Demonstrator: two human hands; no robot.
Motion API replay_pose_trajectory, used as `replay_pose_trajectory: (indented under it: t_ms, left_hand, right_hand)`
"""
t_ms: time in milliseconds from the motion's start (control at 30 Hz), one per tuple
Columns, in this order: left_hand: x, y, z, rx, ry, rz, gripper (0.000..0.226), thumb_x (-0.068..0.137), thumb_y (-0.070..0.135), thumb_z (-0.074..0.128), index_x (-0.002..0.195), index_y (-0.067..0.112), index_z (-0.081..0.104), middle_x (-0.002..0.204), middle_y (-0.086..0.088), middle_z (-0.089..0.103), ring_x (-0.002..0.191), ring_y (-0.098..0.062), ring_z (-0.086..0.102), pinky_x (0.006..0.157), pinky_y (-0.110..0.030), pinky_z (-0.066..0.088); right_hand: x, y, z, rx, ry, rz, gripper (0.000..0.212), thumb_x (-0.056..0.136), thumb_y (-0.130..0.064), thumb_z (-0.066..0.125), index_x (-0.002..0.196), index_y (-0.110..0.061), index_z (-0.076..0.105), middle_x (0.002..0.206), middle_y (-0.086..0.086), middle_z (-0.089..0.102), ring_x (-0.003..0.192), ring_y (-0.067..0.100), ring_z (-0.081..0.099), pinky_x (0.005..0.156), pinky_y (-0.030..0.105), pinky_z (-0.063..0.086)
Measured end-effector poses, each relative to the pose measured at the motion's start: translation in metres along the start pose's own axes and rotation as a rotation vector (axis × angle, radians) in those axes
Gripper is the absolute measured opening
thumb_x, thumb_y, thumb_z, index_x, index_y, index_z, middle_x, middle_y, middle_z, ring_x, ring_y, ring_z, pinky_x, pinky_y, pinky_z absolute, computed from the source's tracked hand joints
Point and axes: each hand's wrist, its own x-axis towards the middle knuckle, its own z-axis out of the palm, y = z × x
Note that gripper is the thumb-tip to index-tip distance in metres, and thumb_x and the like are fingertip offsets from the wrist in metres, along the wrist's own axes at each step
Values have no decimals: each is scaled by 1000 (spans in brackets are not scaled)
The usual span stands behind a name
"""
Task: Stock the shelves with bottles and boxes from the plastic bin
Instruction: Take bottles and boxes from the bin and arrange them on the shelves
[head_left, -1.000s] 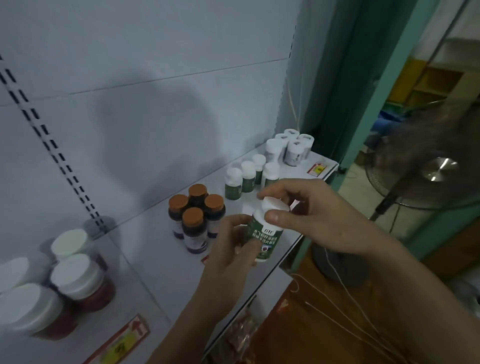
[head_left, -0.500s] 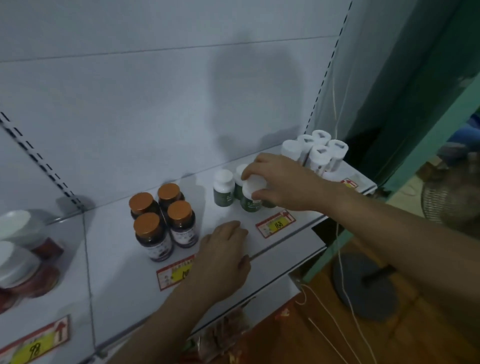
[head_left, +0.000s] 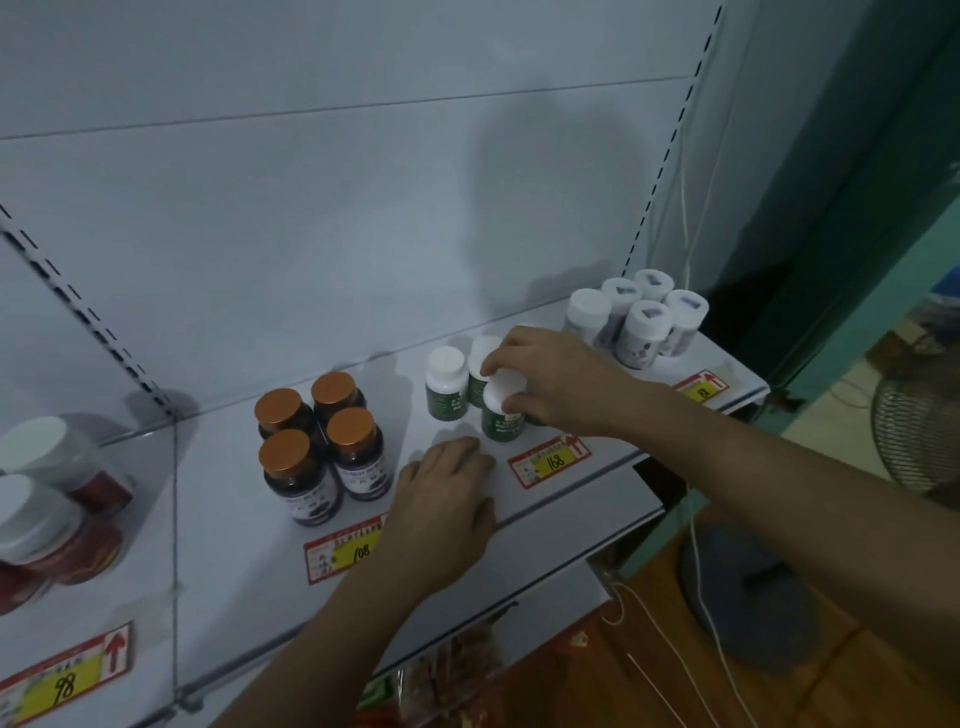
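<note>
A green bottle with a white cap (head_left: 501, 410) stands on the white shelf (head_left: 571, 488), at the front of a small group of like green bottles (head_left: 445, 382). My right hand (head_left: 556, 382) curls over its cap and grips it from the right. My left hand (head_left: 447, 499) lies flat, palm down, on the shelf in front of the bottles, holding nothing. The plastic bin is out of view.
Dark bottles with orange caps (head_left: 322, 447) stand left of my left hand. White bottles (head_left: 636, 317) cluster at the shelf's right end, red jars with white lids (head_left: 52, 509) at the far left. Price tags (head_left: 550, 460) line the shelf edge. A fan (head_left: 919, 431) stands on the right.
One second ago both hands held the green bottle in front of the shelf. My right hand set it among the green bottles, and my left hand dropped flat onto the shelf.
</note>
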Motion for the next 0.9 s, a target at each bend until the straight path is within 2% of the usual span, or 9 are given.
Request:
replay_pose_trajectory:
  t_ms: [133,267,400,567,700,767,800,900]
  left_hand:
    - [-2,-1,-16,41,-56,28,52,95,33,50,145,18,46,153,-4,39,138,-26,37,109,-40,38]
    - [-14,-2,-53,62,-12,44,55,92,36,46,142,13,50,142,-6,53,125,-25,51,100,-41,48]
    - [-45,-10,-108,72,107,44,55,92,40,41,139,14,54,137,-4,58,120,-22,56,97,-39,51]
    - [-108,-18,-175,-26,255,10,34,96,32,49,128,20,56,117,5,61,103,-18,56,82,-35,48]
    - [-175,-61,-203,13,337,-189,42,96,39,48,135,26,54,127,9,62,110,-11,58,91,-31,51]
    - [-219,-92,-215,47,366,-299,42,94,38,48,133,23,56,127,7,62,108,-14,59,91,-35,51]
    - [-243,-108,-223,72,384,-346,42,94,39,48,132,22,57,129,6,62,112,-16,59,93,-36,51]
    - [-324,-151,-247,188,463,-515,52,94,43,45,140,20,52,144,3,54,131,-18,51,107,-39,45]
  right_hand:
    - [-6,-5,-2,5,51,-21,46,89,-34,72,132,-28,58,122,-1,54,112,21,51,97,47,45]
    - [-5,-17,-18,68,158,-79,28,96,-35,62,122,-28,60,117,-4,54,108,17,51,96,46,46]
    - [10,-50,-32,146,247,-141,26,102,-32,55,126,-25,59,127,-5,56,114,13,50,98,34,41]
    - [42,-122,-32,318,292,-259,31,104,-29,51,134,-23,58,134,-7,55,123,6,48,99,11,29]
    - [62,-204,-23,434,271,-332,31,105,-29,49,135,-27,57,132,-19,50,117,-8,42,94,-2,23]
    - [68,-256,-16,473,269,-417,32,105,-29,50,136,-25,57,135,-16,52,121,-4,46,98,0,27]
    - [70,-284,-12,482,260,-460,33,105,-29,50,137,-24,57,137,-13,54,124,0,47,103,6,30]
    - [72,-375,3,477,192,-577,40,105,-35,49,144,-27,49,146,-13,49,134,4,43,111,22,33]
